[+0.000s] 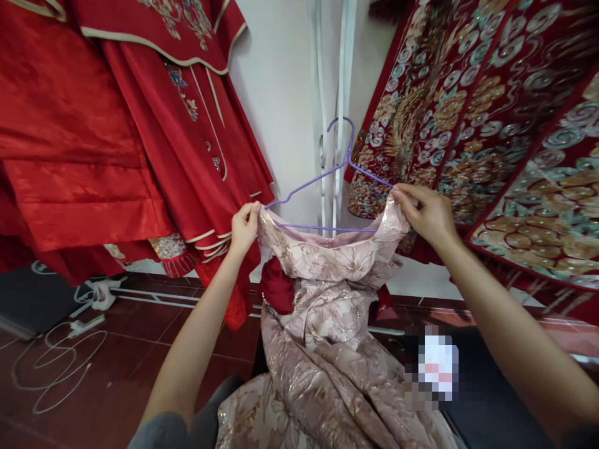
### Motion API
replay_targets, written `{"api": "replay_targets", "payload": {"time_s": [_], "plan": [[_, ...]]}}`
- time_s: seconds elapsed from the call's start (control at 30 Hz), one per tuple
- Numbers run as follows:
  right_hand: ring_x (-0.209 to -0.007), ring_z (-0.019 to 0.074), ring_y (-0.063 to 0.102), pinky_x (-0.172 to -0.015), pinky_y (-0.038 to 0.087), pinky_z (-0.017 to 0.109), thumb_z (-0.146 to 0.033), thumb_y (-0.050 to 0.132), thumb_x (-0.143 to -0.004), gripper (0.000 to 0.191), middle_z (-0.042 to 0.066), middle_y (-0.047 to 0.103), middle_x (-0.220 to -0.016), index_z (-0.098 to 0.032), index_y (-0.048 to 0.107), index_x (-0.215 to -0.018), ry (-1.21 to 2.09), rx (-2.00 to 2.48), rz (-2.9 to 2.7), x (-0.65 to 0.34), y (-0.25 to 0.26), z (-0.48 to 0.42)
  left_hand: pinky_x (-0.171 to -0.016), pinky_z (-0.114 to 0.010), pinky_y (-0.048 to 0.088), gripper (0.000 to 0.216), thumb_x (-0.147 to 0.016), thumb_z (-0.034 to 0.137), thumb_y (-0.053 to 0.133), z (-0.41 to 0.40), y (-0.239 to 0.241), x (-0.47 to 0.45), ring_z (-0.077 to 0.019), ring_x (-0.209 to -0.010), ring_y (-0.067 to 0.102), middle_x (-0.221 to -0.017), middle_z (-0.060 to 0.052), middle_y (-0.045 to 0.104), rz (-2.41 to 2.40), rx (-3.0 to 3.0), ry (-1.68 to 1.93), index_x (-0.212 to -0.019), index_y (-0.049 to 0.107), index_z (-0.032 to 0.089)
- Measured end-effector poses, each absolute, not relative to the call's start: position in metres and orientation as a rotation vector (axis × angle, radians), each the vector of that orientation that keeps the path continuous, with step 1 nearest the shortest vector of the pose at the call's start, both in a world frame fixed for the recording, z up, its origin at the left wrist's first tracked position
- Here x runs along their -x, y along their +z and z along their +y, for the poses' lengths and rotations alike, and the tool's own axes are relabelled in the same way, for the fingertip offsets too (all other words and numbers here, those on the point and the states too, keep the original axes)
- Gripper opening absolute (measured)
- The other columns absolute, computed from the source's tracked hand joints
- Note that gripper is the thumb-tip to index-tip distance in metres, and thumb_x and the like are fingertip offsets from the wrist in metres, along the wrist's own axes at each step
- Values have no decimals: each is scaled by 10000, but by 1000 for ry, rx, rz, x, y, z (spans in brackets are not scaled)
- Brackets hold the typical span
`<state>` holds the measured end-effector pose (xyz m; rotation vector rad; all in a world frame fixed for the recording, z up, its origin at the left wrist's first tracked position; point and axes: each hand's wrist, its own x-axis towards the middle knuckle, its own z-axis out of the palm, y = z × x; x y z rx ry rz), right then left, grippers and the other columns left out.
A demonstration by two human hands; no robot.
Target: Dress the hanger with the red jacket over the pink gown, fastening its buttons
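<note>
A pale pink brocade dress (327, 293) with a shiny floral pattern hangs down between my arms toward my lap. Its top edge sits on a purple wire hanger (322, 178). My left hand (244, 226) pinches the dress's left shoulder edge together with the hanger's left end. My right hand (423, 211) grips the dress's right shoulder edge at the hanger's right end. The hanger's hook points up in front of a white wall. A dark red piece of cloth (277, 288) shows behind the dress's left side.
Plain red satin garments (121, 125) with cream trim hang at the left. Red embroidered robes (505, 106) hang at the right. A white metal rack post (339, 75) stands against the wall. White cables (60, 355) lie on the dark red tiled floor at the lower left.
</note>
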<state>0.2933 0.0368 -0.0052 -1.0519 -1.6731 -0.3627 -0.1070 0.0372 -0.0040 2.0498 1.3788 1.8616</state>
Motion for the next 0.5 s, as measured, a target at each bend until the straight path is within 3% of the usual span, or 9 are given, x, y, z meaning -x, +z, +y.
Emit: {"api": "replay_targets", "payload": {"time_s": [0.23, 0.43, 0.5], "plan": [[-1004, 231, 661, -899, 496, 358, -386, 488, -946, 334, 96, 713, -1112, -200, 675, -1151, -340, 996, -1739, -293, -5, 31, -596, -228, 357, 446, -926, 489, 422, 55, 39, 59, -130, -614, 500, -635, 3, 575, 1386, -2406, 1502, -799, 683, 150], [-1084, 267, 630, -947, 472, 437, -478, 413, -948, 450, 134, 651, -1234, -197, 600, -1246, -126, 1053, -1576, -314, -19, 38, -723, -251, 445, 392, -875, 519, 501, 64, 3, 84, -177, -790, 625, -891, -30, 692, 1518, -2285, 1417, -1059, 656, 209], [-979, 262, 667, -854, 522, 429, -535, 321, -944, 493, 175, 668, -1167, -199, 600, -1172, 162, 1011, -1304, -324, -41, 47, -654, -261, 468, 415, -858, 532, 512, 65, -15, 95, -162, -662, 617, -821, -37, 679, 1538, -2031, 1406, -1058, 612, 182]]}}
